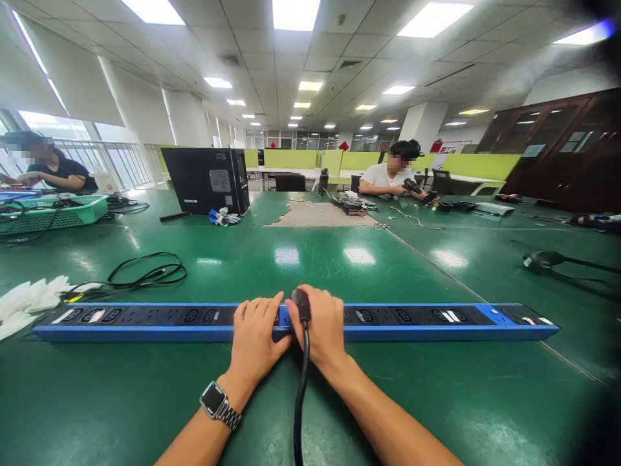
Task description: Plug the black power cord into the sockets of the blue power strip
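A long blue power strip [412,331] with black sockets lies crosswise on the green table [194,388]. My left hand [257,330], with a watch on the wrist, is wrapped over the strip near its middle. Just to the right, my right hand [325,323] grips a black plug [301,304] at the strip's top face. From the plug a thick black cable [301,395] runs down toward me. My fingers hide the socket beneath, so how far the plug is seated cannot be seen.
Coiled black cable [145,275] and white gloves [33,299] lie at left. Farther back are a green basket [82,212], a black computer case [204,181] and loose parts [354,204]. A black cable end [543,261] lies right. Two people sit across the table.
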`<state>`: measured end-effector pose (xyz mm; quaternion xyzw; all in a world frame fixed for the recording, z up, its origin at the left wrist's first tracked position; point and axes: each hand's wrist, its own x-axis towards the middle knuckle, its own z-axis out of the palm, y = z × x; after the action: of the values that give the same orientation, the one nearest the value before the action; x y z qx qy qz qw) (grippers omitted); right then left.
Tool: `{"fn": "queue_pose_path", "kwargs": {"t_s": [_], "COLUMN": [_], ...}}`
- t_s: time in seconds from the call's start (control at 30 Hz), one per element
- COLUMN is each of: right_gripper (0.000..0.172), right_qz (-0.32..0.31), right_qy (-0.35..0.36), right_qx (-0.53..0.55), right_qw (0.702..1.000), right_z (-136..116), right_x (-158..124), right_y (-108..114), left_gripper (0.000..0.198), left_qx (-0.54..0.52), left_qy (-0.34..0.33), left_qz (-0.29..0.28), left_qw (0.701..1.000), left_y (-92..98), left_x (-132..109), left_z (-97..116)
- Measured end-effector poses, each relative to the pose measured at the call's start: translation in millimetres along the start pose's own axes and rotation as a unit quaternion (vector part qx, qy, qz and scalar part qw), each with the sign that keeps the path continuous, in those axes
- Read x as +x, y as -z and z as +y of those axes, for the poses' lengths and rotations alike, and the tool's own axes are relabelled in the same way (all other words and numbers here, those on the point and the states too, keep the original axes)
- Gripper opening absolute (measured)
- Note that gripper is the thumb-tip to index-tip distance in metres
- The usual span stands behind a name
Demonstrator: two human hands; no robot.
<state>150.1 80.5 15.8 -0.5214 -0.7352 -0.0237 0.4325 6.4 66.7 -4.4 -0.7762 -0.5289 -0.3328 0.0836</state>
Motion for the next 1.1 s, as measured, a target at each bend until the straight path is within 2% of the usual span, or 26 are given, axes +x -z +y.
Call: {"fn": "queue_pose_path", "kwargs": {"t_s": [0.1, 0.17, 0.23, 0.33, 0.43, 0.6, 0.8, 0.93, 1.1], "right_gripper": [0.032, 0.034, 0.034, 0.034, 0.033, 0.031, 0.030, 0.028, 0.028], "right_qz": [0.068, 0.078, 0.066, 0.014, -0.036, -0.078, -0.089, -0.091, -0.075], "right_qy": [-0.002, -0.002, -0.016, -0.056, -0.054, 0.006, 0.024, 0.075, 0.104], "right_qx": [0.029, 0.029, 0.016, 0.002, -0.014, -0.047, -0.118, -0.155, -0.160], "right_qw": [0.997, 0.997, 0.998, 0.998, 0.998, 0.996, 0.989, 0.981, 0.979], "right_z": [6, 23, 51, 95, 119, 113, 105, 103, 106], "right_x": [7, 6, 1, -8, -15, -18, -15, -16, -19], "right_y": [17, 29, 40, 55, 63, 60, 60, 55, 47], "left_gripper": [0.063, 0.063, 0.061, 0.054, 0.046, 0.039, 0.034, 0.031, 0.027], "left_qx": [-0.003, -0.004, -0.010, -0.024, -0.033, -0.044, -0.053, -0.066, -0.079], "left_qy": [0.002, 0.000, -0.005, -0.012, -0.020, -0.022, -0.040, -0.041, -0.040], "left_qz": [0.010, 0.022, 0.028, 0.027, 0.031, 0.038, 0.047, 0.051, 0.051], "left_qw": [1.000, 1.000, 1.000, 0.999, 0.999, 0.998, 0.997, 0.996, 0.995], "left_y": [2.0, 3.3, 4.0, 3.3, 1.6, 0.8, 3.4, 4.1, 5.2], "left_x": [-1, -2, -2, -2, -2, -2, -2, -1, -2], "left_z": [-2, -2, -2, -1, 0, 1, 3, 4, 5]}}
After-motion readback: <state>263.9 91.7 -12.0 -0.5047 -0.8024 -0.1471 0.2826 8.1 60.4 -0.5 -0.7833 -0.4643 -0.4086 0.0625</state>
